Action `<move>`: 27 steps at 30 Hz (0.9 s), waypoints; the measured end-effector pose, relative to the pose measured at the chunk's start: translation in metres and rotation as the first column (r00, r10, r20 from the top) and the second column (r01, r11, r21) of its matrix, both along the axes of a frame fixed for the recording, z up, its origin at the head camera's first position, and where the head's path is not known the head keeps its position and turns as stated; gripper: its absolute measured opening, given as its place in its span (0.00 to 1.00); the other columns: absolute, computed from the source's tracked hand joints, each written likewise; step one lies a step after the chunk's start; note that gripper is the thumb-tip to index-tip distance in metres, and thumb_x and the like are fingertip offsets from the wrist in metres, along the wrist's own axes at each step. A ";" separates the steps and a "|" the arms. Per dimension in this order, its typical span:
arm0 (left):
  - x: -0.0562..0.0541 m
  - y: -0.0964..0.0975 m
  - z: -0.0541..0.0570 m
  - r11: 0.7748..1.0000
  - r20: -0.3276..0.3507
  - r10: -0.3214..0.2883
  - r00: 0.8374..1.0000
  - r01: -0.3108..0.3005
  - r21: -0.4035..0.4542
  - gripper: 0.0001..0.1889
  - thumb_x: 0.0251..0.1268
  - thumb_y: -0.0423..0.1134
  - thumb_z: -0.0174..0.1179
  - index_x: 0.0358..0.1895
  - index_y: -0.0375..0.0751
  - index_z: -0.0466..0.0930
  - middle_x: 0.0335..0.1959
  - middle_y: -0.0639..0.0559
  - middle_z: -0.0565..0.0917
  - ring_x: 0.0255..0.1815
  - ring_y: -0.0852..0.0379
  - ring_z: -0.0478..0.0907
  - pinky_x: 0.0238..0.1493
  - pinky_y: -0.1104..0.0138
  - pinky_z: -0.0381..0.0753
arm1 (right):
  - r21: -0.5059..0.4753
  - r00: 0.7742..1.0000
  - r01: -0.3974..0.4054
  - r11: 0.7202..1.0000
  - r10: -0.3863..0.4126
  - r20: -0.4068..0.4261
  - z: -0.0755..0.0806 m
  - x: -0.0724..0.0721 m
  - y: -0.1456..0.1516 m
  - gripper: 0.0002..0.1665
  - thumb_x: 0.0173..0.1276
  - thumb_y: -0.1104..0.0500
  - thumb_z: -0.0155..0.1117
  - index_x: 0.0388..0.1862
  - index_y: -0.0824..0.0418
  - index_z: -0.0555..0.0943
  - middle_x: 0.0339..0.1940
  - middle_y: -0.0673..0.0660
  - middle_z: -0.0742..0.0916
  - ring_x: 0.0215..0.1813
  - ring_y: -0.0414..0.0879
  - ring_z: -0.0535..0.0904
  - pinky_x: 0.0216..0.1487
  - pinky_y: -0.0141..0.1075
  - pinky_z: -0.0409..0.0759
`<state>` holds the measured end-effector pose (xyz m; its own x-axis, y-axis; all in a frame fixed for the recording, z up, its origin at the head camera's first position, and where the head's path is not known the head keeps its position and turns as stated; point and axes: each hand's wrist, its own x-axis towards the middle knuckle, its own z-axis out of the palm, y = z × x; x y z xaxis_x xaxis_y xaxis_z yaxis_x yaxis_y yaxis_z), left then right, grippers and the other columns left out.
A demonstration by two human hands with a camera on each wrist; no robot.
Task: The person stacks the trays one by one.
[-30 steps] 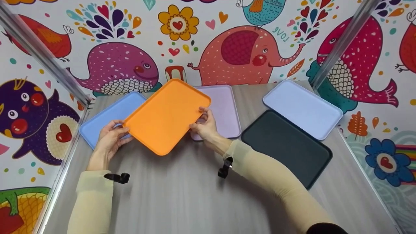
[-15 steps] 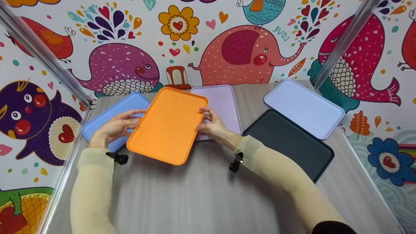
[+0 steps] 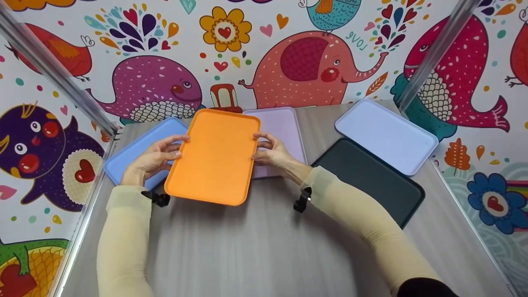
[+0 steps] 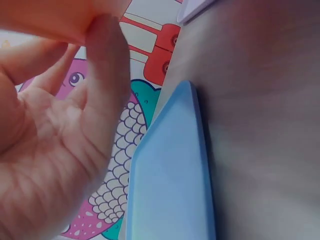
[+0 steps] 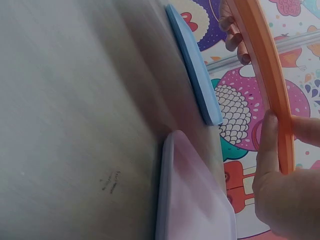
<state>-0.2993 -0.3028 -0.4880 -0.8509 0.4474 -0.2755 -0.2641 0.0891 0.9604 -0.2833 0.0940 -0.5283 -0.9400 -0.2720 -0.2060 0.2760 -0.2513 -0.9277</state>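
Observation:
An orange tray with a low raised rim is held up above the table, its inner face toward the head camera. My left hand pinches the left long edge between thumb and fingers, seen close in the left wrist view, where the thumb meets the rim. On the opposite long edge, my right hand grips the rim; the right wrist view has that tray edge-on between thumb and finger. Behind it, partly covered, lie a blue tray on the left and a lilac tray in the middle.
A dark green-black tray lies on the grey table to the right, under my right forearm's far side. Touching its upper edge is a pale periwinkle tray. Patterned walls with metal corner posts enclose the back and sides.
The orange tray has turned so its long sides run more nearly up and down. My left hand has shifted from its lower left corner to higher along the left edge; my right hand moved slightly right.

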 end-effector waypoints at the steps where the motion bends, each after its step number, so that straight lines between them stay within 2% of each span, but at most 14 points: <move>1: 0.000 0.001 0.000 1.000 -0.006 0.007 1.000 -0.007 0.016 0.27 0.85 0.31 0.62 0.81 0.47 0.74 0.61 0.58 0.91 0.54 0.56 0.93 0.50 0.56 0.97 | -0.001 1.000 0.013 1.000 -0.013 0.001 0.001 -0.001 0.001 0.43 0.67 0.82 0.67 0.80 0.61 0.75 0.53 0.58 0.87 0.40 0.47 0.90 0.42 0.39 0.95; 5: -0.001 0.008 -0.002 0.996 -0.014 0.043 0.999 -0.042 0.075 0.27 0.85 0.29 0.61 0.82 0.46 0.73 0.60 0.57 0.92 0.52 0.56 0.93 0.49 0.55 0.97 | 0.001 1.000 0.027 1.000 -0.027 0.006 0.006 -0.006 0.005 0.44 0.69 0.81 0.69 0.82 0.61 0.75 0.57 0.59 0.87 0.41 0.47 0.91 0.45 0.39 0.95; 13: -0.003 0.019 -0.005 0.987 -0.034 0.129 0.991 -0.125 0.102 0.27 0.86 0.30 0.60 0.81 0.45 0.71 0.56 0.57 0.90 0.45 0.59 0.89 0.42 0.60 0.96 | 0.017 0.999 -0.042 0.999 0.042 -0.011 0.015 -0.011 0.018 0.46 0.72 0.80 0.67 0.86 0.61 0.70 0.64 0.61 0.84 0.48 0.48 0.91 0.51 0.44 0.96; 22: -0.010 0.049 -0.012 0.978 -0.055 0.148 0.988 -0.138 0.156 0.28 0.85 0.29 0.61 0.82 0.44 0.71 0.56 0.57 0.90 0.46 0.59 0.90 0.44 0.61 0.95 | 0.071 0.998 -0.014 0.997 0.018 -0.055 0.021 -0.020 0.039 0.43 0.71 0.78 0.68 0.84 0.63 0.72 0.62 0.59 0.84 0.49 0.46 0.89 0.48 0.38 0.95; 25: -0.013 0.062 -0.013 0.979 -0.066 0.163 0.984 -0.153 0.137 0.29 0.85 0.29 0.61 0.83 0.42 0.69 0.57 0.57 0.89 0.47 0.59 0.90 0.45 0.61 0.95 | 0.102 0.998 0.002 0.995 0.005 -0.061 0.022 -0.024 0.048 0.42 0.70 0.78 0.67 0.83 0.65 0.73 0.61 0.58 0.84 0.49 0.46 0.88 0.47 0.37 0.95; 27: -0.016 0.071 -0.012 0.980 -0.072 0.177 0.982 -0.169 0.104 0.31 0.84 0.28 0.61 0.85 0.41 0.68 0.62 0.54 0.86 0.50 0.59 0.89 0.46 0.60 0.95 | 0.121 0.998 0.016 0.993 -0.009 -0.063 0.023 -0.027 0.055 0.43 0.68 0.79 0.66 0.83 0.65 0.74 0.60 0.57 0.84 0.49 0.46 0.88 0.46 0.37 0.95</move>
